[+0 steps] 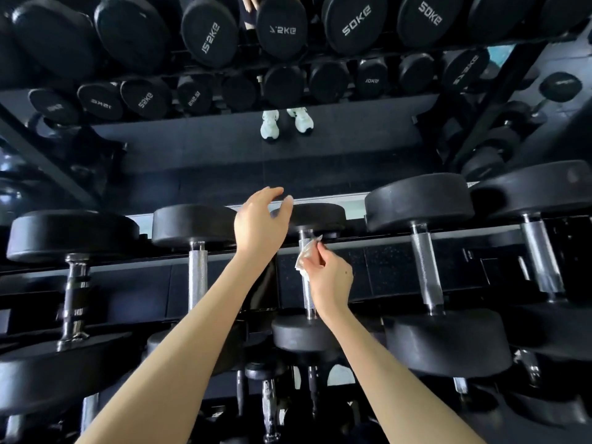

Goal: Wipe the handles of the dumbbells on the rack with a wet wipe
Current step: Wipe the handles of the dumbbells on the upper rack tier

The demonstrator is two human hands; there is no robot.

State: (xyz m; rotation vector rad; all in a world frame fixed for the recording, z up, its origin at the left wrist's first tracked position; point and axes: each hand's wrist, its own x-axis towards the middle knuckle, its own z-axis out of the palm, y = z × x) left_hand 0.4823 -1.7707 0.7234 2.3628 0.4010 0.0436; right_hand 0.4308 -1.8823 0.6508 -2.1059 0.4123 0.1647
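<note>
Right hand point(330, 277) pinches wet wipe point(302, 259) at handle point(308, 298); left hand point(261, 219) spread.

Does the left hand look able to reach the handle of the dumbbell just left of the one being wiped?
Probably yes. The left hand is open and empty, and that handle lies bare beside its forearm, nothing across it. The right hand pinches the wet wipe elsewhere.

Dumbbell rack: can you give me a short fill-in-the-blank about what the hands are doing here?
1. The right hand pinches the wipe against a dumbbell's metal ____.
2. The left hand is open and holds ____.
3. The mirror behind shows two white ____.
Missing: handle; nothing; shoes.
</note>
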